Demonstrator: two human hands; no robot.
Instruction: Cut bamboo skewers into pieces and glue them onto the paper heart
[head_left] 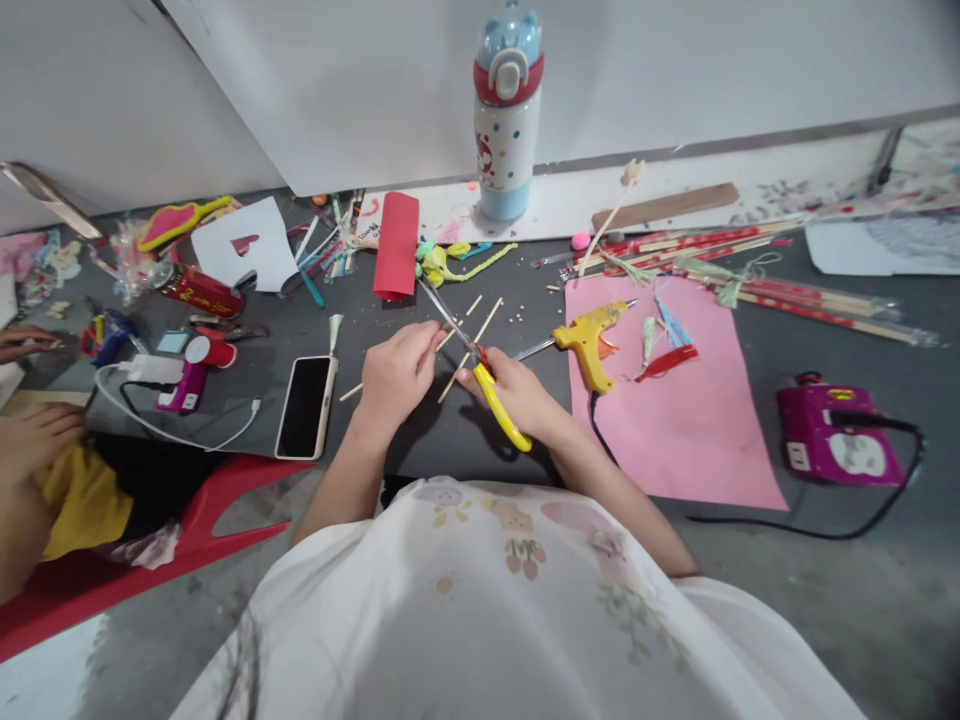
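Note:
My left hand [403,368] is closed around a thin wooden stick [351,392], whose ends poke out on both sides. My right hand [511,392] grips scissors [504,408] with a yellow handle; their long metal blades point up and left, close to the stick by my left fingers. Another wooden stick [487,326] passes under the scissors beside my right fingers. Just right of that hand, a yellow glue gun [592,345] lies on pink paper [682,430]. A red paper roll [397,245] stands beyond my left hand.
A phone [306,408] lies left of my hands. At the back stands a bottle [508,130]. Tassels [671,350], packaged sticks [817,295] and a purple power box [840,440] with a cord are to the right. At the left are a red can [199,290] and another person's hands [34,435].

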